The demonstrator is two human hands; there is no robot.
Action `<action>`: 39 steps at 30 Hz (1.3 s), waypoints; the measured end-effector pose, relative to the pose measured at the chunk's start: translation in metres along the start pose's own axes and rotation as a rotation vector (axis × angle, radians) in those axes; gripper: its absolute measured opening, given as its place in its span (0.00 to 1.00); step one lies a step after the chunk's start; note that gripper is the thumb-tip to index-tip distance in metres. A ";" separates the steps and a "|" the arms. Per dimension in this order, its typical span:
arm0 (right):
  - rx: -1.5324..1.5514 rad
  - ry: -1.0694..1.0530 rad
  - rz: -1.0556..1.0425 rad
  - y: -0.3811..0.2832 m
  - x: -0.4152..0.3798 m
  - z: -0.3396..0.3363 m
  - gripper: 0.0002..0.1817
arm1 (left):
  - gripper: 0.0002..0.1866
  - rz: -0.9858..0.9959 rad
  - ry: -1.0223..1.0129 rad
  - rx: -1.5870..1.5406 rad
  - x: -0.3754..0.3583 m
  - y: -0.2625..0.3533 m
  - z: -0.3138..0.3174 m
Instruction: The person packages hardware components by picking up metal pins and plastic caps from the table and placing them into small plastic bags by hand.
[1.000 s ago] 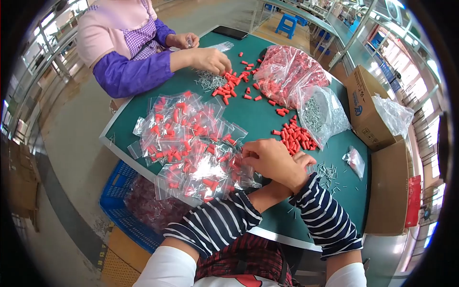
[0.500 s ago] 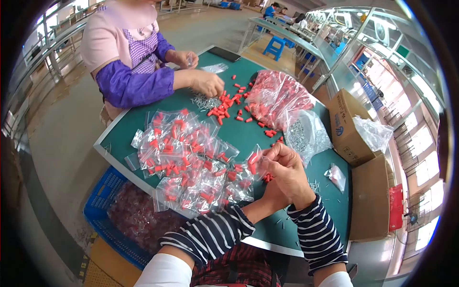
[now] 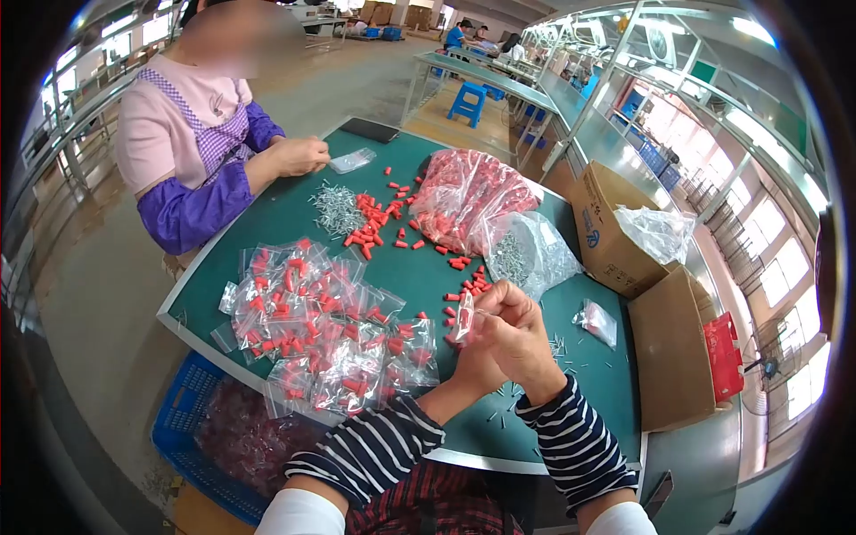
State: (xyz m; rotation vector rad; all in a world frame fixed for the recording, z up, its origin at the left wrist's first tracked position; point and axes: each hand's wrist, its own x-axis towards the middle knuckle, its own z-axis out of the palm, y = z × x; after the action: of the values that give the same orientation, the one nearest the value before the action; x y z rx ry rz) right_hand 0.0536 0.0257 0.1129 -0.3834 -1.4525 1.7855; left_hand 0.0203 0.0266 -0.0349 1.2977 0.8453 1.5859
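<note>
Both hands, left [image 3: 477, 361] and right [image 3: 517, 334], have lifted a small bag [image 3: 464, 318] off the table [image 3: 428, 259], pinching it. Filled bags [image 3: 321, 330] lie left; the right grip seems partly hidden

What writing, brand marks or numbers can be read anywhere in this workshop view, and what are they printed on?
None can be read.
Brown cardboard box: a round blue logo with blue print beside it, too small and blurred to read.
Red flat packet beside the open brown carton: no legible print.
Small clear plastic bag of red parts, held in both hands: no label visible.
</note>
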 end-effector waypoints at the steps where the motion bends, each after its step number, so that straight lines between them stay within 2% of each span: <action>1: 0.106 0.014 0.030 0.000 -0.002 0.000 0.04 | 0.14 -0.004 -0.003 -0.005 0.000 0.000 0.000; 6: 0.476 0.069 0.175 -0.007 -0.016 -0.002 0.07 | 0.13 -0.031 -0.013 -0.043 0.000 -0.001 -0.001; 7: 0.528 0.050 0.179 -0.009 -0.019 -0.002 0.11 | 0.13 -0.039 -0.018 -0.054 0.000 -0.001 -0.002; 10: 0.734 0.009 0.181 -0.005 -0.028 -0.008 0.09 | 0.12 -0.055 -0.023 -0.072 0.000 -0.001 -0.003; 14: 0.844 -0.015 0.193 -0.005 -0.036 -0.014 0.14 | 0.11 -0.075 -0.029 -0.097 -0.001 -0.001 -0.006; 20: 0.901 -0.068 0.196 0.001 -0.040 -0.021 0.13 | 0.11 -0.081 -0.031 -0.137 -0.002 -0.002 -0.008; 23: 0.683 -0.032 0.166 0.000 -0.040 -0.014 0.15 | 0.10 -0.078 -0.025 -0.120 0.001 -0.002 -0.010; 26: -0.381 0.049 0.109 -0.003 -0.038 0.016 0.18 | 0.11 -0.001 -0.012 0.106 0.009 0.014 -0.012; 28: -0.952 0.102 -0.148 -0.001 -0.043 0.011 0.18 | 0.11 0.140 0.004 0.515 0.015 0.036 -0.014; 29: -0.926 0.179 -0.244 -0.013 -0.039 0.000 0.16 | 0.12 0.186 0.017 0.666 0.017 0.045 -0.017; 30: -0.905 0.248 -0.341 -0.023 -0.037 -0.014 0.14 | 0.12 0.157 0.028 0.621 0.019 0.049 -0.020; 31: -0.892 0.338 -0.253 -0.031 -0.041 -0.030 0.12 | 0.12 0.119 0.039 0.525 0.020 0.051 -0.025; 32: -0.878 0.424 -0.171 -0.039 -0.047 -0.046 0.10 | 0.16 0.059 0.067 0.244 0.022 0.046 -0.029; 34: -0.936 0.462 -0.041 -0.048 -0.063 -0.078 0.06 | 0.17 -0.056 0.135 0.198 0.026 0.067 -0.033; 37: -1.272 0.229 -0.029 -0.039 -0.090 -0.115 0.05 | 0.16 -0.036 0.189 0.188 0.028 0.071 -0.034; 39: -1.374 0.164 0.059 -0.025 -0.100 -0.127 0.04 | 0.16 -0.053 0.154 0.193 0.027 0.069 -0.033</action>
State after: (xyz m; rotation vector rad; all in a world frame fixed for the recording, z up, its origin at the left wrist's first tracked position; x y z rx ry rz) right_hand 0.2123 0.0415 0.0746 -1.1939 -2.3432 0.4904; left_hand -0.0279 0.0272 0.0305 1.2867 1.1436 1.6079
